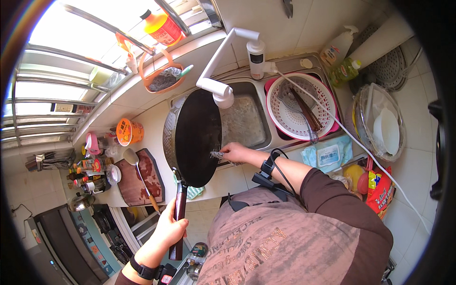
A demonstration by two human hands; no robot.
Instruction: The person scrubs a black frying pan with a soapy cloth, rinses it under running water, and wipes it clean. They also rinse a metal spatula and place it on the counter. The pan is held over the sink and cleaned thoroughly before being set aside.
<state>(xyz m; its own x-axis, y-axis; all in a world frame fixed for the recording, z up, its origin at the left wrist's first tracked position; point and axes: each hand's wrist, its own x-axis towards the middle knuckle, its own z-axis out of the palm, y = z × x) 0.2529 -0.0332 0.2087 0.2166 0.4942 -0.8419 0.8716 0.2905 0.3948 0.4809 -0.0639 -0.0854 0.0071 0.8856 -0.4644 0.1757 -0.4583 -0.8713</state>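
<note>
My left hand [171, 225] is wrapped around the dark wooden handle [180, 217] of a black wok [199, 139]. The wok is tilted on its side at the left edge of the stainless-steel sink [245, 110], its inside turned towards the right. With my right hand [237, 153] I pinch a crumpled grey cloth or scrubber [217, 154] at the wok's lower right inner side; part of it is hidden by the fingers. A white jointed faucet [223, 95] hangs over the wok's upper right rim.
Right of the basin, a white colander [326, 121] holds chopsticks and a strainer. A wet-wipes pack [327, 153] lies in front of it. Leftwards are a cutting board [142, 174] with a spatula [132, 158], an orange tub [130, 131] and several bottles. A white cable [351, 137] crosses the right side.
</note>
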